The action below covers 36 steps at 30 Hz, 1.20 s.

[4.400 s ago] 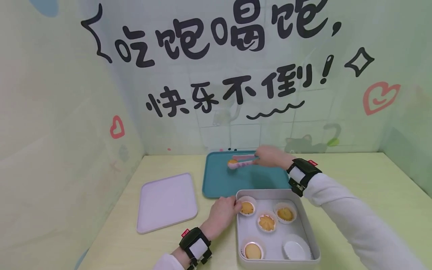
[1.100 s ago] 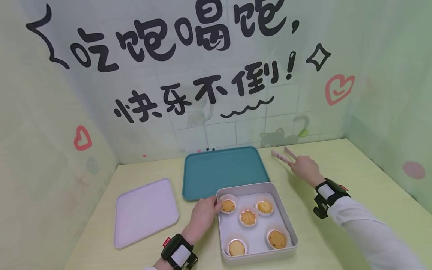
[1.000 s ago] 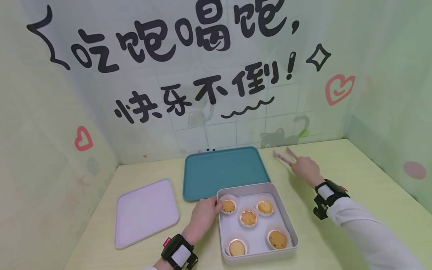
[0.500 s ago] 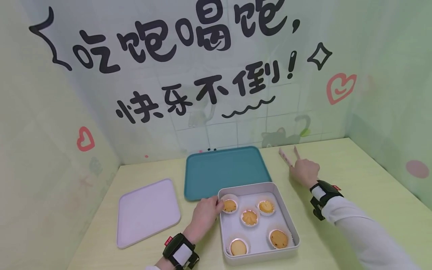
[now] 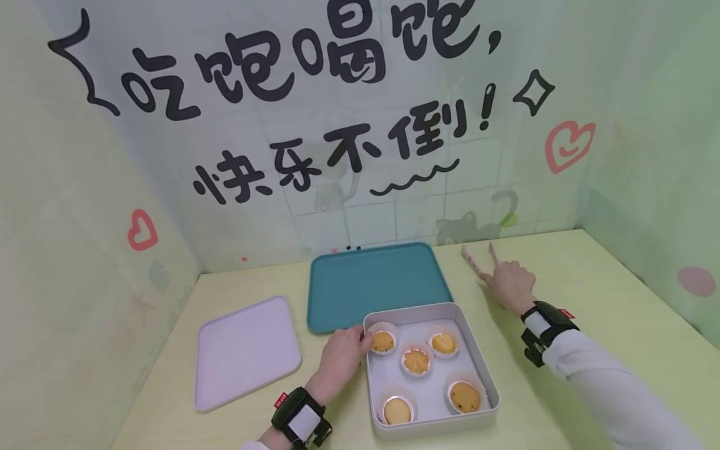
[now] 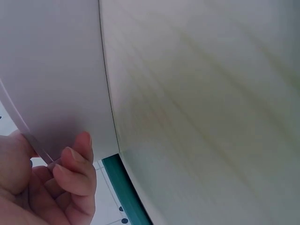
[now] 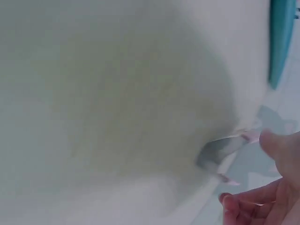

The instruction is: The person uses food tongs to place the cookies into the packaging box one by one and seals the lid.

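Observation:
My left hand point(image 5: 342, 355) holds the far left corner of a pale square baking tin point(image 5: 433, 431), thumb over the rim. In the left wrist view, the fingers of my left hand point(image 6: 56, 187) curl near the tin's outer wall point(image 6: 51, 70). Inside the tin, several cookies sit in white paper cups, such as a star-shaped cookie point(image 5: 416, 361) and a chocolate-chip one point(image 5: 465, 397). On the right, my right hand point(image 5: 510, 287) is at the near end of pink tongs point(image 5: 472, 259). In the right wrist view, its thumb and fingers are spread around the tongs point(image 7: 227, 145).
A teal tray point(image 5: 377, 281) lies behind the tin, with no cookie on it. At the left is a lilac tray point(image 5: 247, 353), bare too. The table point(image 5: 607, 300) meets a printed wall point(image 5: 360, 212) at the back.
The cookie seen in the tongs over the teal tray now sits in the tin's near right cup. The tongs moved right, then turned with their tips toward the wall. My left hand stayed at the corner.

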### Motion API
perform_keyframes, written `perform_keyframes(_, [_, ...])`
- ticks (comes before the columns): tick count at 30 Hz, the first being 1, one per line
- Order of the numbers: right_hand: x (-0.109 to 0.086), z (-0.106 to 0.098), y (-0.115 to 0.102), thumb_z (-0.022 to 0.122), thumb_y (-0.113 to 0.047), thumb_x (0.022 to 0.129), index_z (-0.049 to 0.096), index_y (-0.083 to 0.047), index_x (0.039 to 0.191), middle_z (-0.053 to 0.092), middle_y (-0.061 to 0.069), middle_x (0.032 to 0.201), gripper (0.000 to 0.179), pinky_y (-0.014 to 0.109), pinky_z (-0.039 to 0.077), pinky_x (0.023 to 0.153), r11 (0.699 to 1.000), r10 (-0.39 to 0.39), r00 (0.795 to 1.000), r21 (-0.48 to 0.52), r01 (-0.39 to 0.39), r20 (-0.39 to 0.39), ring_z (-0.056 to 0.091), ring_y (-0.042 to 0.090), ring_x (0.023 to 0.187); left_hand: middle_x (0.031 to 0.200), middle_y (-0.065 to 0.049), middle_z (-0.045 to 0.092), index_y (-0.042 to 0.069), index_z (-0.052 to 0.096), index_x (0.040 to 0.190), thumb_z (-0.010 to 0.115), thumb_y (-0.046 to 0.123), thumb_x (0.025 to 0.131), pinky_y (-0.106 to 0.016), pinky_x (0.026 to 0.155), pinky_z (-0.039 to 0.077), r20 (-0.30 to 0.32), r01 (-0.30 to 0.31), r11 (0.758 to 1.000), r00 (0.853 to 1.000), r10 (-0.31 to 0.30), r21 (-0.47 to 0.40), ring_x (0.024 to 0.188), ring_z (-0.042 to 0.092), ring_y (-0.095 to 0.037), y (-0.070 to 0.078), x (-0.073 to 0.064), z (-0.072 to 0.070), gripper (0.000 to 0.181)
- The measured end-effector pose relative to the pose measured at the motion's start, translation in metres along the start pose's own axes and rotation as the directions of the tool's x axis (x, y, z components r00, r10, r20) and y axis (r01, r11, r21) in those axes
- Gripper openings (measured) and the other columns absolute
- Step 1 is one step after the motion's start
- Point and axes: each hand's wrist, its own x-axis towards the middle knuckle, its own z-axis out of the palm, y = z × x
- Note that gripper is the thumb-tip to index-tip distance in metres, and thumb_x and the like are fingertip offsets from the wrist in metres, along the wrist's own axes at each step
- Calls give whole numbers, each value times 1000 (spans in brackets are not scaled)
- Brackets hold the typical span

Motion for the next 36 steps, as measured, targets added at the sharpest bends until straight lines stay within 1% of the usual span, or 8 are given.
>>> perform_keyframes(1, [-1,-3,-2,54,-32,89,54,12,110,42,15,54,48,36,32,38,1000,7,1000,23,-7,1,44,26,43,52,4,31,10,43,62,50,16,89,-21,42,24,0,0,1000,1000,0,2,45,33,-7,0,0,0,29])
perform_keyframes(3, [-4,-11,-7,48,-28,93,46,12,121,42,13,52,49,33,29,37,996,-10,1000,84,9,14,41,23,41,52,4,31,11,44,62,50,16,89,-21,42,24,0,-1,1000,1000,1,6,45,33,-7,-1,0,0,29])
perform_keyframes(7, [-24,-28,-22,44,-25,95,59,4,96,38,4,48,33,28,24,37,967,-109,994,236,101,21,34,15,40,52,4,33,11,43,61,50,16,89,-21,42,25,-8,-4,1000,1000,4,10,45,34,-7,-3,-1,-1,29])
perform_keyframes(10, [-47,-36,-34,46,-25,94,53,-4,73,35,0,49,31,27,26,37,935,-180,983,317,161,32,33,13,40,51,4,34,11,43,61,50,16,89,-22,42,26,-13,-5,1000,1000,6,17,45,35,-8,-4,-1,-2,30])
perform_keyframes(12, [-63,-39,-42,47,-26,94,55,-4,73,36,-1,50,31,27,28,38,923,-210,976,339,179,55,35,12,41,52,4,33,11,43,61,50,16,89,-22,42,25,-14,-6,1000,1000,6,20,45,34,-8,-5,-2,-2,30])
perform_keyframes(22, [-103,-33,-61,57,-24,88,58,-8,73,45,-3,55,22,28,34,43,937,-228,954,310,161,193,41,12,47,52,3,34,10,45,63,50,16,89,-22,42,27,12,7,1000,1000,-7,0,45,35,-8,-1,-3,-5,27])
perform_keyframes(29, [-104,-25,-59,55,-14,86,43,-13,61,35,-4,51,28,25,29,42,923,-280,957,294,248,72,35,10,45,53,4,41,8,51,67,46,31,94,-23,43,31,56,0,998,998,3,-57,45,40,-7,-3,-5,-15,35])
perform_keyframes(36, [-106,-25,-60,54,-14,86,40,-14,60,33,-4,50,31,25,27,42,928,-284,958,266,262,48,33,10,44,50,2,45,4,55,68,39,43,94,-28,45,36,41,94,994,995,-92,-56,42,44,-10,-21,-9,-38,50])
